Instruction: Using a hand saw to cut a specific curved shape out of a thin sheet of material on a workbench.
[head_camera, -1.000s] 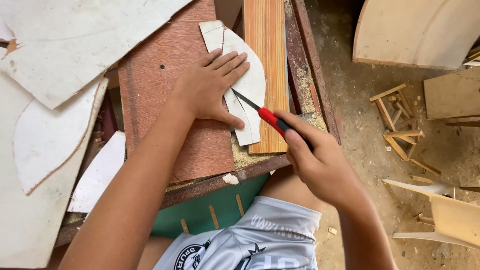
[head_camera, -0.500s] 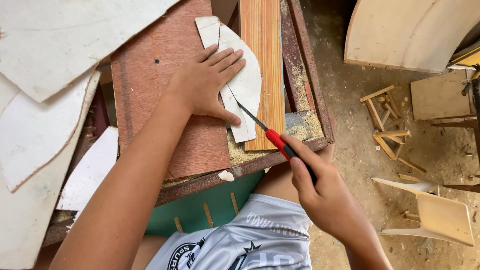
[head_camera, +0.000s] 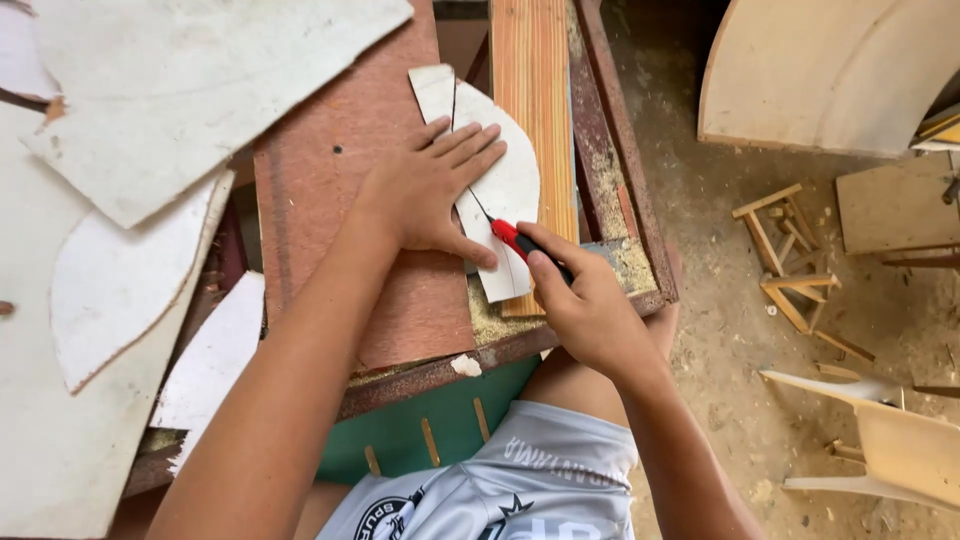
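Two bare forearms and two bare hands, the left hand (head_camera: 425, 200) and the right hand (head_camera: 590, 310), with no sleeves, gloves, watch or rings visible. Below them, a light grey sports shirt (head_camera: 520, 480) with dark printed lettering and a round dark emblem near its lower edge.

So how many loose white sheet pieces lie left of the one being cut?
3: a large piece at top left, a curved piece below it, a small piece by the left forearm. More may be hidden underneath.
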